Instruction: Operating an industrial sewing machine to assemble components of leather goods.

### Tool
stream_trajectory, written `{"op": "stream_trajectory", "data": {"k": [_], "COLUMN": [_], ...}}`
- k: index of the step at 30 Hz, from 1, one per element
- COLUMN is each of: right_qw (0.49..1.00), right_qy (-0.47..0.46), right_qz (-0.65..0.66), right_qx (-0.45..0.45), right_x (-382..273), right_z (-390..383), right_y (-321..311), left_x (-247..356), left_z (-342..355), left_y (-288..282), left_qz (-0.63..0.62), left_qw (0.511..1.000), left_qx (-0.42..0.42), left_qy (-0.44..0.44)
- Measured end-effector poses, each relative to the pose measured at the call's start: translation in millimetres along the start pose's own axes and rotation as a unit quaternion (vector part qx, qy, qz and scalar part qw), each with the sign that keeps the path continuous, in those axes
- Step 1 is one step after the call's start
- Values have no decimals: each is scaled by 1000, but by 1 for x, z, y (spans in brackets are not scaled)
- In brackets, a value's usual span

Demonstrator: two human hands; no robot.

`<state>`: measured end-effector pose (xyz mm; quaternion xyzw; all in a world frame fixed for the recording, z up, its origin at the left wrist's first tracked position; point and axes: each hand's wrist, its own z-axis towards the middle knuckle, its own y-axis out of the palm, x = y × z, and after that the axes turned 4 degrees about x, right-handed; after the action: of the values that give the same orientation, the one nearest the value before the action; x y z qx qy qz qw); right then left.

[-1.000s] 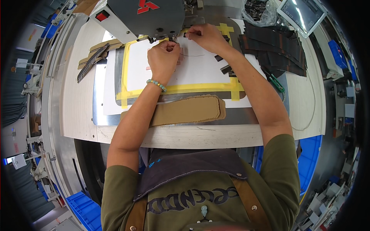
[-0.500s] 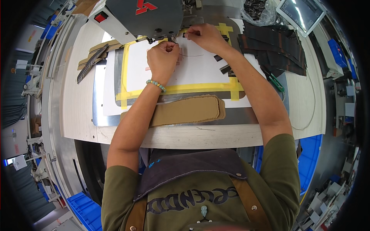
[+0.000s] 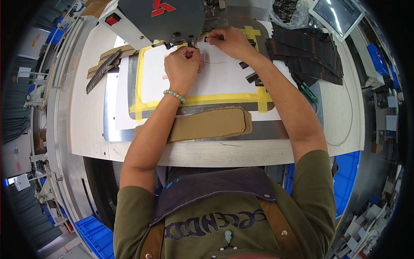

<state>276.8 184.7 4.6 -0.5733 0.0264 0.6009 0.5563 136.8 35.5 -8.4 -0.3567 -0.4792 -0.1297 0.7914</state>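
Worktop mid-frame; machine upper centre; white sheet below it. Left hand by the machine's underside: fingers narrow, contents hidden. Right hand, upper centre: seems to pinch a black tab. Step looks like fine fingertip work; next move likely calls for steady fingers, clear of the machine.

We list one small black strip, short and partly hidden at the pinched fingertips of the right hand, and one fine dark thread, loose and slightly bowed, lying crosswise over the white sheet, its left end close beside the left hand.
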Motion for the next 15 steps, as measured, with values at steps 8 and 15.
{"op": "stream_trajectory", "data": {"k": [8, 15], "right_qw": [1000, 1000], "right_qy": [-10, -7], "right_qz": [-5, -13], "right_qx": [-6, -4], "right_x": [0, -2], "right_z": [1, 1], "right_y": [1, 0], "left_x": [-1, -2], "left_z": [0, 0], "left_y": [-1, 0], "left_qz": [-2, 12], "left_qw": [1000, 1000], "left_qx": [0, 6], "left_qy": [-9, 4]}}
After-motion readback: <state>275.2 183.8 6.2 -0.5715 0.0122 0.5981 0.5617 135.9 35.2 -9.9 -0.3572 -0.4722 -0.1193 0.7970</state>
